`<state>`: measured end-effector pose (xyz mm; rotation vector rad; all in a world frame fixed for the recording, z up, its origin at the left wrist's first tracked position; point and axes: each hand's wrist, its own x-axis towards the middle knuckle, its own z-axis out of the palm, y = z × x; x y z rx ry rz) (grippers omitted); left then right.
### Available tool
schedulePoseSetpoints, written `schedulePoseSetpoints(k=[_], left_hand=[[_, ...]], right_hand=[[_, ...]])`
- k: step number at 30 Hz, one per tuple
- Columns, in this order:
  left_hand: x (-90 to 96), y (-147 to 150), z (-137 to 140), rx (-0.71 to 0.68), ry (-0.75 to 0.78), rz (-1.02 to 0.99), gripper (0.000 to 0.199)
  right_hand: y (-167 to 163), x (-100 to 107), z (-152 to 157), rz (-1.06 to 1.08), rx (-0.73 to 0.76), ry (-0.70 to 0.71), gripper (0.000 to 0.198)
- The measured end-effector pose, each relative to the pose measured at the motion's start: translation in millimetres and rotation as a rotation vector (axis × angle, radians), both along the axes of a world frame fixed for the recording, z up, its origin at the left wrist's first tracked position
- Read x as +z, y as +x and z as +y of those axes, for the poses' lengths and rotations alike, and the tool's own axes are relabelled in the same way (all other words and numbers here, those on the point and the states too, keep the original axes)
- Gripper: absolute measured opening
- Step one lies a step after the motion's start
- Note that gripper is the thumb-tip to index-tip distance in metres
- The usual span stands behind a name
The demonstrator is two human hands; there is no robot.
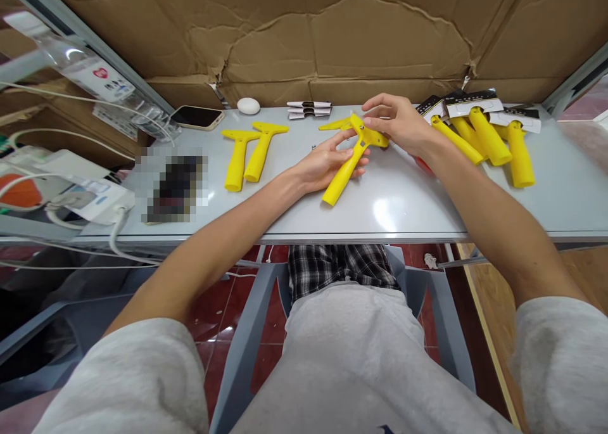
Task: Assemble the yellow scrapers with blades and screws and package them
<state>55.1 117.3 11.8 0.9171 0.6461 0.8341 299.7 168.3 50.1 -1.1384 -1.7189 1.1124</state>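
Note:
My left hand (327, 166) is wrapped around a yellow T-shaped scraper handle (346, 175), whose round grip points down toward me. My right hand (396, 122) is at the head of the same scraper handle, with thumb and fingers curled against it. Part of the head is covered by these fingers, so anything small between them is hidden. Just behind lies a yellow head piece (335, 125), partly covered. To the left, two more yellow scraper handles (260, 155) lie side by side on the table. Tiny dark bits (314, 147) show near my left hand.
Several yellow scrapers with black-and-white cards (520, 155) lie at the right. Along the back are black-and-white packets (309, 109), a white oval object (248, 106) and a phone (197, 117). A bottle (102, 73) and a white power strip (102, 199) are at the left.

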Motion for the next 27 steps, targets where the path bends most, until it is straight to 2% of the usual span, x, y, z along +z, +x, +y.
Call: schedulePoseSetpoints(k=[6, 10, 17, 21, 27], left_hand=[[1.6, 2, -1, 0.021, -0.052, -0.041, 0.063], [0.5, 3, -1, 0.017, -0.046, -0.027, 0.063], [-4.7, 1, 1, 0.006, -0.010, 0.005, 0.068], [-3.6, 0, 0, -0.025, 0.022, 0.021, 0.073], [0.2, 0, -2, -0.036, 0.071, 0.043, 0.067]], right_hand=[[-2, 12, -10, -0.180, -0.039, -0.018, 0.066], [-5, 17, -16, -0.259, -0.069, -0.004, 0.072], [-6, 16, -17, -0.149, -0.070, -0.050, 0.070], [-7, 15, -15, -0.223, -0.090, -0.021, 0.067], [-6, 14, -13, -0.231, -0.058, -0.016, 0.071]])
